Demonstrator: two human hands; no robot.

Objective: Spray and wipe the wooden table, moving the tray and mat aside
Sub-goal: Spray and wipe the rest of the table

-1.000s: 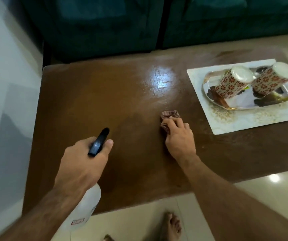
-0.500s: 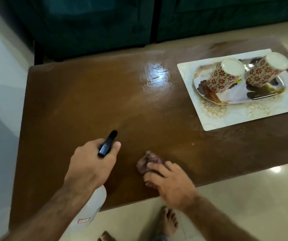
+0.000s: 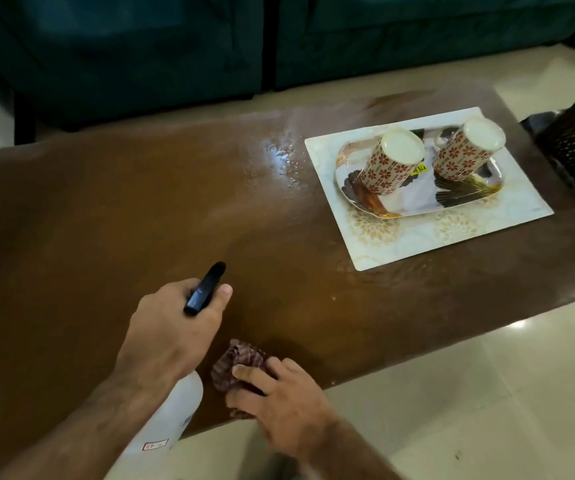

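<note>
Wooden table (image 3: 106,216) is pressed with a cloth (image 3: 236,362) under the right hand (image 3: 279,403); a spray bottle (image 3: 165,420) is gripped by the left hand (image 3: 171,327).

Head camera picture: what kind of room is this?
Probably a living room in a home. A low wooden table stands before a dark green sofa, and a tray with two upside-down flowery cups rests on a mat.

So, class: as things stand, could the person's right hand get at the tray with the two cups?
Probably yes. The right hand presses the cloth at the near table edge, and bare wood lies between it and the tray on the mat. It would have to leave the cloth first.
</note>
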